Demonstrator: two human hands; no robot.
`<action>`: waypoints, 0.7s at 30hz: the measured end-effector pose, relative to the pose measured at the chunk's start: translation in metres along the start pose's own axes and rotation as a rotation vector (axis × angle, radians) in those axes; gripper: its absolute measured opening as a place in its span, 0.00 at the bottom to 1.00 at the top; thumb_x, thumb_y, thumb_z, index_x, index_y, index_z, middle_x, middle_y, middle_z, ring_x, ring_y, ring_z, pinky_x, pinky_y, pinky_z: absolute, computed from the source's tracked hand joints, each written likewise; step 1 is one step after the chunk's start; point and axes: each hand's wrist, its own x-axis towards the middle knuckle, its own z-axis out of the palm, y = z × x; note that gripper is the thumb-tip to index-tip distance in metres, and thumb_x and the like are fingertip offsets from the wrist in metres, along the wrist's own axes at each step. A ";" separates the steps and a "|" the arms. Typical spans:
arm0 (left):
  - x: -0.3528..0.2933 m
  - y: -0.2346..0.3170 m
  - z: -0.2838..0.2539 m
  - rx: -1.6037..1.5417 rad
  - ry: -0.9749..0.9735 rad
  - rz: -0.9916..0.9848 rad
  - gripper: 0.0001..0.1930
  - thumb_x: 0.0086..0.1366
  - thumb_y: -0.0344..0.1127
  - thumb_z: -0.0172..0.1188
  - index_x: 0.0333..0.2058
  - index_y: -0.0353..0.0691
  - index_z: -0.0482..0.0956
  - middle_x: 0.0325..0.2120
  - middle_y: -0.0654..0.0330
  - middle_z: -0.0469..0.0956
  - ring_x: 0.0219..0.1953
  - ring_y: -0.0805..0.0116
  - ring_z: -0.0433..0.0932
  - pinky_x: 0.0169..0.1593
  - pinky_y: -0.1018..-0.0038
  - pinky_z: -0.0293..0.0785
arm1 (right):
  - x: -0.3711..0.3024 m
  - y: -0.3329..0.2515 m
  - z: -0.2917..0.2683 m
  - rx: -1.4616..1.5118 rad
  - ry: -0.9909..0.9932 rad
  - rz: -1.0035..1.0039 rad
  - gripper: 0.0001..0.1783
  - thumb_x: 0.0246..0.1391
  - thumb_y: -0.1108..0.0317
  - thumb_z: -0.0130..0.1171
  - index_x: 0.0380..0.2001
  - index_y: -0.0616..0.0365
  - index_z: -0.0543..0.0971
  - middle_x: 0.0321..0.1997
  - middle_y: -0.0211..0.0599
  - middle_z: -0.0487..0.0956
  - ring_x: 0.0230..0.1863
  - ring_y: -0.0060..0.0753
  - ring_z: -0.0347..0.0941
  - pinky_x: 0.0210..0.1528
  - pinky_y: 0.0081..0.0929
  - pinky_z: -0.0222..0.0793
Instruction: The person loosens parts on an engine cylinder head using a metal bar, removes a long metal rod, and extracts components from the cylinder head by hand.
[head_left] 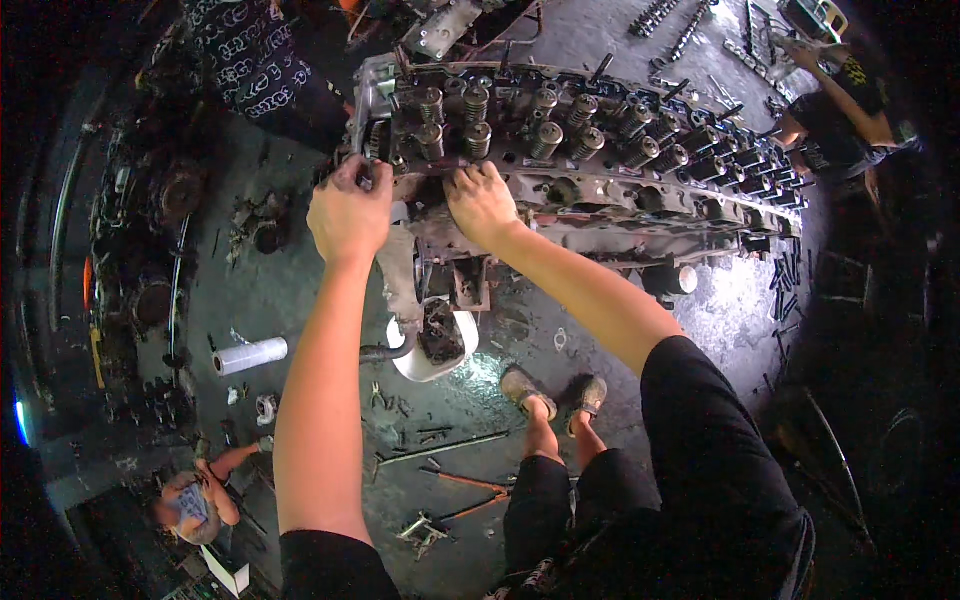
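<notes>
A long engine [610, 215] stretches across the view, with a greasy cylinder head on top carrying rows of valve springs [478, 138]. At its near left corner is my left hand [350, 212], fingers curled and thumb bent in; whatever they pinch is too dark to make out. My right hand [482, 203] rests against the near side of the head, just below the front springs. Its fingers are bent and pressed together, and their tips are partly lost in shadow. Below my hands a white basin [433, 370] on the floor holds a dark, greasy part.
A person in a patterned shirt [250, 60] stands at the far left; another [845, 110] bends at the right. A third person [200, 500] sits at lower left. A wrapped roll [250, 356], a long bar [445, 448] and an orange-handled tool [475, 500] lie on the floor.
</notes>
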 end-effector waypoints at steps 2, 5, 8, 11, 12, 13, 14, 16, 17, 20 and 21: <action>-0.005 -0.014 0.010 0.002 0.042 0.030 0.17 0.57 0.52 0.56 0.33 0.46 0.83 0.27 0.48 0.81 0.33 0.47 0.80 0.38 0.58 0.76 | -0.004 -0.001 -0.002 0.122 0.107 -0.095 0.14 0.50 0.65 0.52 0.41 0.52 0.78 0.45 0.32 0.76 0.50 0.29 0.69 0.52 0.34 0.57; -0.005 -0.010 0.009 -0.027 0.046 0.036 0.17 0.56 0.51 0.58 0.34 0.45 0.83 0.27 0.50 0.81 0.30 0.48 0.80 0.37 0.58 0.76 | -0.010 0.005 -0.003 0.156 0.140 -0.022 0.15 0.52 0.65 0.51 0.43 0.51 0.78 0.46 0.32 0.76 0.52 0.30 0.68 0.54 0.34 0.56; -0.006 -0.007 0.007 -0.028 0.057 0.045 0.16 0.56 0.50 0.58 0.34 0.46 0.83 0.26 0.51 0.81 0.29 0.49 0.80 0.36 0.59 0.76 | -0.005 0.006 -0.005 0.127 0.030 0.024 0.15 0.52 0.65 0.51 0.42 0.52 0.78 0.45 0.33 0.77 0.52 0.31 0.68 0.53 0.34 0.57; -0.007 -0.002 0.002 -0.003 0.073 0.036 0.15 0.56 0.50 0.58 0.33 0.46 0.82 0.25 0.52 0.81 0.29 0.50 0.80 0.35 0.59 0.76 | -0.001 0.000 -0.012 0.056 0.006 0.009 0.14 0.52 0.65 0.50 0.41 0.55 0.78 0.43 0.34 0.78 0.51 0.32 0.69 0.52 0.33 0.58; -0.006 0.000 -0.001 0.011 0.045 0.016 0.15 0.56 0.50 0.58 0.33 0.47 0.82 0.24 0.53 0.81 0.29 0.51 0.80 0.35 0.59 0.76 | 0.000 -0.001 -0.010 0.026 -0.008 0.002 0.14 0.52 0.65 0.50 0.40 0.56 0.78 0.42 0.34 0.78 0.50 0.31 0.70 0.52 0.33 0.58; -0.005 0.001 -0.001 0.009 0.049 0.018 0.15 0.56 0.50 0.58 0.33 0.47 0.82 0.24 0.53 0.81 0.29 0.51 0.80 0.35 0.59 0.76 | 0.000 -0.001 -0.006 0.044 0.040 -0.011 0.14 0.51 0.66 0.51 0.41 0.56 0.77 0.43 0.36 0.77 0.49 0.32 0.70 0.53 0.33 0.59; -0.005 0.000 0.000 -0.015 0.031 0.000 0.15 0.56 0.50 0.58 0.33 0.47 0.82 0.24 0.53 0.81 0.28 0.51 0.80 0.35 0.59 0.76 | -0.001 0.001 -0.003 0.041 0.042 -0.010 0.14 0.51 0.66 0.51 0.41 0.56 0.77 0.43 0.36 0.77 0.49 0.32 0.70 0.53 0.33 0.59; -0.004 -0.003 0.001 -0.035 0.018 -0.023 0.15 0.56 0.50 0.58 0.33 0.47 0.82 0.24 0.53 0.81 0.28 0.51 0.80 0.34 0.59 0.76 | -0.002 0.001 -0.001 0.093 0.105 -0.095 0.15 0.50 0.66 0.52 0.42 0.56 0.77 0.44 0.35 0.77 0.50 0.32 0.70 0.54 0.33 0.58; -0.005 -0.005 0.002 -0.038 0.033 -0.019 0.14 0.56 0.49 0.58 0.32 0.47 0.82 0.23 0.54 0.81 0.28 0.51 0.80 0.34 0.59 0.76 | -0.004 0.002 0.001 0.093 0.106 -0.098 0.15 0.50 0.66 0.52 0.42 0.56 0.77 0.44 0.35 0.77 0.50 0.32 0.70 0.54 0.33 0.58; -0.005 -0.002 0.005 -0.043 0.010 -0.004 0.14 0.56 0.49 0.58 0.32 0.46 0.82 0.23 0.54 0.81 0.28 0.51 0.80 0.35 0.60 0.76 | -0.012 0.008 -0.005 0.124 0.173 -0.068 0.16 0.53 0.66 0.48 0.43 0.55 0.76 0.43 0.33 0.77 0.49 0.29 0.70 0.52 0.33 0.59; -0.004 -0.001 -0.001 -0.035 -0.013 0.011 0.14 0.56 0.49 0.58 0.32 0.46 0.82 0.23 0.54 0.81 0.28 0.51 0.80 0.35 0.60 0.76 | -0.009 0.006 -0.011 0.094 0.097 -0.035 0.16 0.53 0.66 0.48 0.43 0.55 0.76 0.43 0.33 0.77 0.50 0.29 0.70 0.52 0.33 0.59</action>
